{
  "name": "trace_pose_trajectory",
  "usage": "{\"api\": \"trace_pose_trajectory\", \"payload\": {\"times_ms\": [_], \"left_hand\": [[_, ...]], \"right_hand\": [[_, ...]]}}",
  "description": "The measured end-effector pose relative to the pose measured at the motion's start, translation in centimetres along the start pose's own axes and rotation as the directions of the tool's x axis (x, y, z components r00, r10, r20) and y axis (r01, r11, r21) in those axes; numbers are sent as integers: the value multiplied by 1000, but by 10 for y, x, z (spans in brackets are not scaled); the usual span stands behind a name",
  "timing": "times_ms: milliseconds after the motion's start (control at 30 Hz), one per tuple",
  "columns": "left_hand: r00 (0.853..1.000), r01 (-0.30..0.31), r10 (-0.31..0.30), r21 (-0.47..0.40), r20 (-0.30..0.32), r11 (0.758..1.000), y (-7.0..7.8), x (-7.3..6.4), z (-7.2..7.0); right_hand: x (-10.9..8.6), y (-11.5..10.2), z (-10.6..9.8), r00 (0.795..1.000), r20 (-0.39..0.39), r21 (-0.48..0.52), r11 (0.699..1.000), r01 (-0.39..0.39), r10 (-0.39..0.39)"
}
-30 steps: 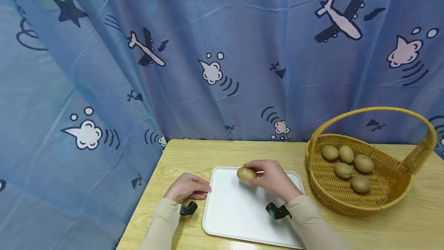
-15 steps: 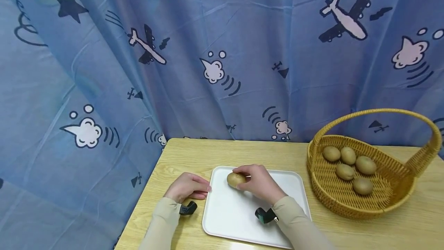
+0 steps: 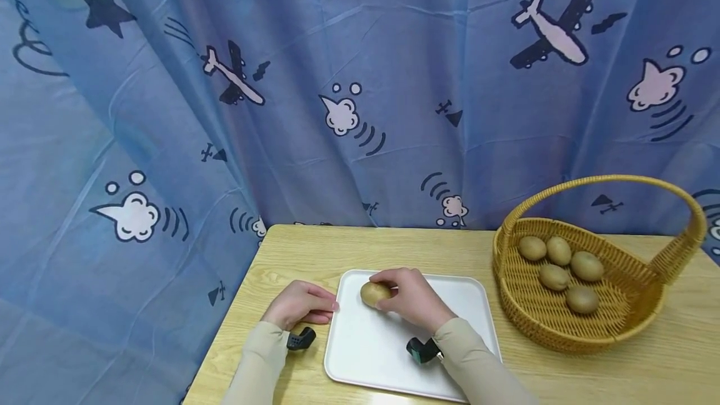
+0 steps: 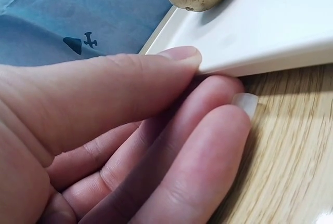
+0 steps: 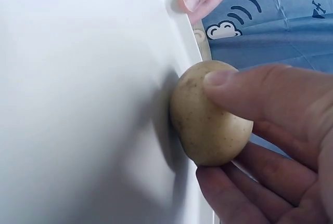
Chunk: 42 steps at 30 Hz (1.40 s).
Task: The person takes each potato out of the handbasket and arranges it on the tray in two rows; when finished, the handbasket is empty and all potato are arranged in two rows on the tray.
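My right hand (image 3: pixel 415 297) grips a potato (image 3: pixel 374 294) between thumb and fingers, low over the far left part of a white tray (image 3: pixel 382 355). In the right wrist view the potato (image 5: pixel 208 115) is close to the tray surface; whether it touches I cannot tell. My left hand (image 3: pixel 300 305) pinches the tray's left rim. In the left wrist view its thumb (image 4: pixel 179 57) lies on the rim, with the fingertips curled against the edge below.
A wicker basket (image 3: pixel 562 333) with a tall handle stands right of the tray, holding several potatoes (image 3: pixel 582 299). The wooden table (image 3: pixel 315 249) ends at a blue patterned curtain (image 3: pixel 394 49) behind and to the left.
My right hand has carried the potato leftward and slightly down over the tray, slowing by now. My left hand keeps its place at the tray's rim.
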State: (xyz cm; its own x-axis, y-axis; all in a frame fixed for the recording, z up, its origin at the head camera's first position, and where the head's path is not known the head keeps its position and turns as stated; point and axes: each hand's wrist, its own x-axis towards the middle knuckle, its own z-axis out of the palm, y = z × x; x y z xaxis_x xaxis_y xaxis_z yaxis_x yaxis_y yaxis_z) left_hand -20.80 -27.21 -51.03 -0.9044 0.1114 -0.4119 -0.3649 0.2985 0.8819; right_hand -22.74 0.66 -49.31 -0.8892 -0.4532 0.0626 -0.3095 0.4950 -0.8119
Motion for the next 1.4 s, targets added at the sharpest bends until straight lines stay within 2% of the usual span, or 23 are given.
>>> {"api": "trace_pose_trajectory", "payload": {"times_ms": [400,600,733,900,1000,1133,1267,1400], "left_hand": [[1000,-1,1,8,5,1000,-2,3,-1],[1000,-9,9,17,14,1000,0,4,1],[1000,-5,5,13,15,1000,-1,2,2],[1000,-8,7,12,28,1000,-3,1,0],[999,-14,14,6,33,1000,-6,1,-3],[999,-24,24,3,41,1000,-9,2,-4],[998,-29,29,-2,54,1000,-10,3,-3],[997,-36,36,3,65,999,-9,6,-1]], "right_hand": [[1,-2,3,1000,10,8,1000,-15,15],[-7,-6,-9,998,-26,0,998,-64,64],[-25,-15,-25,996,-62,0,998,-58,58],[-66,-18,-58,994,-80,-81,994,68,-74],[-96,-13,-85,987,-99,-151,982,109,-125],[-134,3,-125,974,-197,-253,966,59,-111],[-164,29,-168,947,-313,-343,939,-37,-77],[-184,57,-210,936,-352,-357,919,-165,32]]}}
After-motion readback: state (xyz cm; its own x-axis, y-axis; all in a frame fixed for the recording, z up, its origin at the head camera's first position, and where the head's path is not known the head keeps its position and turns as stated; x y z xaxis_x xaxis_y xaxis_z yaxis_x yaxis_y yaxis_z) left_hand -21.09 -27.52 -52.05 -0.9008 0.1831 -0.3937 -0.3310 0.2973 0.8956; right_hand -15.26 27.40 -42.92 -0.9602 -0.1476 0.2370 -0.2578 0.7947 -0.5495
